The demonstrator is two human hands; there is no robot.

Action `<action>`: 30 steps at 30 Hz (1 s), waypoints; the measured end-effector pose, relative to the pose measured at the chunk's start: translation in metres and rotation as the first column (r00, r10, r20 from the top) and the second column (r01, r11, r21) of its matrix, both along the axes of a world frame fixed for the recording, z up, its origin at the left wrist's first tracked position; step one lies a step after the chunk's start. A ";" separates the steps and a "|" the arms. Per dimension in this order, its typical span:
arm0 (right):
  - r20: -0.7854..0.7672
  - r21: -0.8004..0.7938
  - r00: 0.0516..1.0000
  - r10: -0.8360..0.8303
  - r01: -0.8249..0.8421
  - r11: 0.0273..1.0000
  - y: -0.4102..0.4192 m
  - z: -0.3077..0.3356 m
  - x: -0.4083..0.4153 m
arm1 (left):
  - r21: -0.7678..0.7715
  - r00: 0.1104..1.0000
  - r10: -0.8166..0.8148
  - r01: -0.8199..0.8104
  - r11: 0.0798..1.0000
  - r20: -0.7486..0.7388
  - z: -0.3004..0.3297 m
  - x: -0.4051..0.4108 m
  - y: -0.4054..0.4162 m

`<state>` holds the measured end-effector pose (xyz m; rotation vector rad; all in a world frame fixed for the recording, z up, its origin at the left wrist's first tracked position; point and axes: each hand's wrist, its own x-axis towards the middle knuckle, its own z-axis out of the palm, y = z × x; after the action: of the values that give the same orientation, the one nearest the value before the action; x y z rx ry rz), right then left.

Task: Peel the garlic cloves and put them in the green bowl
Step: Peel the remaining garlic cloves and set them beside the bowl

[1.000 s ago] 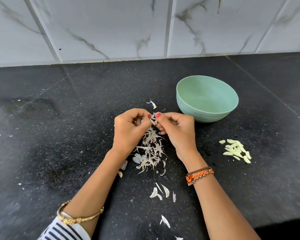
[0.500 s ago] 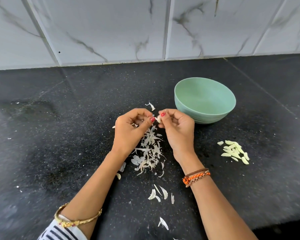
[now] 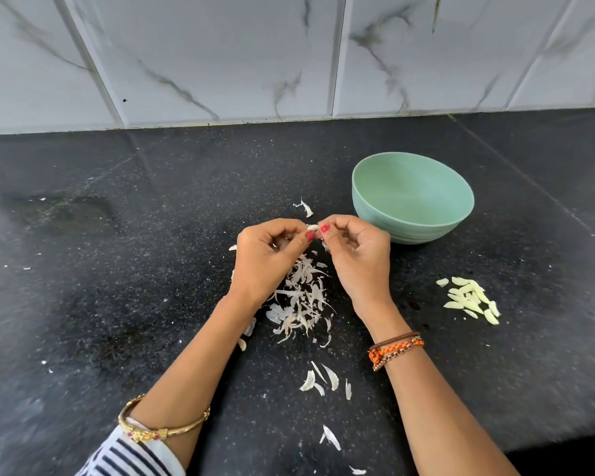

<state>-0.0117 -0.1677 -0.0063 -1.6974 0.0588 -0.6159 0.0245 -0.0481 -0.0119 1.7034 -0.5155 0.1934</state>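
My left hand [image 3: 267, 259] and my right hand [image 3: 356, 261] meet fingertip to fingertip above the black counter, both pinching one small pale garlic clove [image 3: 312, 227]. Most of the clove is hidden by the fingers. The green bowl [image 3: 413, 197] stands just behind and to the right of my right hand; what shows of its inside looks empty. A small heap of peeled, yellowish cloves [image 3: 469, 298] lies on the counter to the right of my right wrist. Under my hands lies a pile of white garlic skins [image 3: 301, 298].
Loose skins are scattered nearer to me [image 3: 323, 379] and one lies behind my hands [image 3: 304, 207]. The dark speckled counter [image 3: 117, 269] ends at a marble-tiled wall [image 3: 220, 56] at the back. The counter's front edge shows at the lower right.
Both hands have stayed together on the clove, working at it with the fingertips. The clove now shows more clearly between the fingers. The view has shifted slightly.
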 end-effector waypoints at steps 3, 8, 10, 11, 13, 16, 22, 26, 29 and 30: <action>-0.011 -0.077 1.000 0.010 -0.011 0.997 0.001 -0.001 -0.001 | 0.024 0.999 0.031 -0.031 0.999 -0.010 -0.001 0.001 0.001; -0.014 -0.258 0.998 -0.063 0.058 0.964 0.000 -0.006 -0.002 | 0.113 0.999 0.032 -0.035 0.993 0.036 -0.001 0.001 0.004; 0.008 -0.300 0.996 -0.091 0.089 0.950 0.000 -0.006 -0.002 | 0.106 0.999 0.001 -0.005 0.994 0.037 -0.001 -0.001 0.003; 0.020 -0.309 0.995 -0.101 0.102 0.946 0.000 -0.006 -0.002 | 0.096 0.999 -0.004 0.000 0.995 0.041 -0.001 -0.001 0.002; 0.038 -0.304 0.993 -0.109 0.115 0.946 0.000 -0.004 -0.002 | 0.071 0.999 0.010 -0.013 0.997 0.044 -0.003 0.000 0.002; 0.032 -0.300 0.994 -0.107 0.112 0.947 0.000 -0.004 -0.002 | 0.070 0.999 -0.011 0.008 0.998 0.039 -0.003 0.000 0.002; -0.057 -0.097 0.996 0.068 -0.073 0.993 -0.002 0.000 0.000 | -0.093 0.966 -0.152 0.135 0.986 -0.208 0.003 0.002 0.002; -0.079 0.081 0.986 0.147 -0.141 0.987 -0.003 0.005 -0.002 | -0.279 0.882 -0.276 0.174 0.944 -0.383 0.010 0.002 0.003; -0.090 0.141 0.982 0.164 -0.150 0.979 -0.003 0.005 -0.002 | -0.307 0.852 -0.316 0.196 0.931 -0.416 0.011 0.003 0.004; -0.079 0.125 0.986 0.149 -0.138 0.983 -0.002 0.004 -0.002 | -0.282 0.865 -0.299 0.193 0.940 -0.403 0.010 0.003 0.004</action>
<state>-0.0134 -0.1700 -0.0022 -1.5973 0.0347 -0.4212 0.0278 -0.0440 -0.0016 1.3750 -0.3483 -0.3083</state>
